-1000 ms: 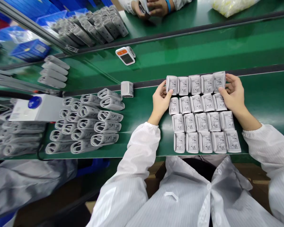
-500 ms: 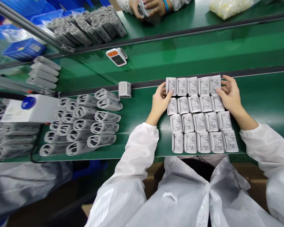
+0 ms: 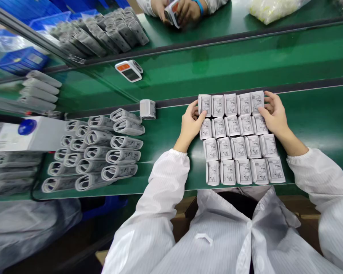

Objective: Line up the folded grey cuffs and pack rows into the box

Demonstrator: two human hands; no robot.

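"What's that block on the belt?"

"Rolled grey arm cuffs [image 3: 238, 148], printed side up, four rows of five, packed edge to edge on the green conveyor belt [image 3: 317, 125], right in front of the person."

"And the hands?"

"The left hand [image 3: 192, 125] is half open, its thumb [image 3: 202, 115] on the corner cuff of the top row. Can't tell if it's gripping. The right hand [image 3: 276, 118] has its fingers [image 3: 270, 99] spread wide at the far end of that row, not closed on anything."

"What's nearby?"

"A lone cuff [image 3: 148, 109] stands just beside the belt's dark rail, and looser cuffs [image 3: 103, 150] lie further left, near a white box [image 3: 28, 134]. Across the belt, a blood pressure monitor [image 3: 128, 71] lies by itself. Beyond it, a co-worker's hands [image 3: 183, 11] hold another monitor [image 3: 171, 13]."
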